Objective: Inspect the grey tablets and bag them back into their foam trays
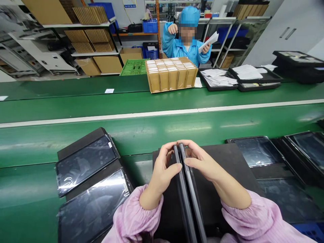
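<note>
Two bare hands meet near the centre, a left hand (164, 168) and a right hand (202, 162), each clamped on one of a pair of slim tablets. Forearms reach forward from loose pink sleeves (139, 216), wrists angled inward. Both thumbs point toward each other along the upper edges, while the other fingers curl around the far ends, almost meeting there.

The left-hand tablet (184, 199) and right-hand tablet (194, 199) stand on edge, side by side, a narrow dark gap between them. Only their long, straight, dark grey edges face up, with a dull sheen and rounded far corners; their screens are turned out of sight. They are above a matte black surface (222, 162) on the near side of a green bench (141, 135). Glossy, film-covered tablets lie flat at left (86, 165) and at right (257, 150).
</note>
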Demonstrator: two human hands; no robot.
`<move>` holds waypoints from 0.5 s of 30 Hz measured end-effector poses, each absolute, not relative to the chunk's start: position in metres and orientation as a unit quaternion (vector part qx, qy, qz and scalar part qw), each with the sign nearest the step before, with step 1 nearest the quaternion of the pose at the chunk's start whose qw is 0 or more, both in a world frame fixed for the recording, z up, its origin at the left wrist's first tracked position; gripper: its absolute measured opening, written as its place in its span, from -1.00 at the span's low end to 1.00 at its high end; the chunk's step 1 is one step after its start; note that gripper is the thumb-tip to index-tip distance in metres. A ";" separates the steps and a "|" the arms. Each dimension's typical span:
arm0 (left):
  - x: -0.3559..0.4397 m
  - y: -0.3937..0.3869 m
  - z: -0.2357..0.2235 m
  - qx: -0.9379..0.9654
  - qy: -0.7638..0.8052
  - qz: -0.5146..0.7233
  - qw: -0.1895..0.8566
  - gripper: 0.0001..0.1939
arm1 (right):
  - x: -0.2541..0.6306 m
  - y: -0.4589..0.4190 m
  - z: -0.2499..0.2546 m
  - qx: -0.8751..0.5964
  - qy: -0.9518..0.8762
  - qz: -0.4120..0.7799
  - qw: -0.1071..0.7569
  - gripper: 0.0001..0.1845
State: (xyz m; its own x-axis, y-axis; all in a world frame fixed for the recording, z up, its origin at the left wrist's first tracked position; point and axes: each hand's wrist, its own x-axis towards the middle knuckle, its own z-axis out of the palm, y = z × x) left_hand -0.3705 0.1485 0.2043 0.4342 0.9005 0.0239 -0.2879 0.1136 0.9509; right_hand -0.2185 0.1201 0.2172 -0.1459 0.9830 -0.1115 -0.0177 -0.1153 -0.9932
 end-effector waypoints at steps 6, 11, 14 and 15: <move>-0.369 0.148 0.202 0.507 0.302 0.438 0.678 -0.53 | -0.217 0.121 0.217 -0.481 -0.489 0.570 0.452 -0.46; -0.371 0.149 0.201 0.520 0.287 0.429 0.681 -0.52 | -0.216 0.120 0.216 -0.473 -0.490 0.580 0.447 -0.41; -0.372 0.150 0.202 0.539 0.273 0.417 0.679 -0.41 | -0.214 0.119 0.216 -0.462 -0.508 0.581 0.437 -0.32; -0.373 0.151 0.202 0.542 0.271 0.415 0.678 -0.38 | -0.214 0.118 0.217 -0.465 -0.512 0.578 0.434 -0.30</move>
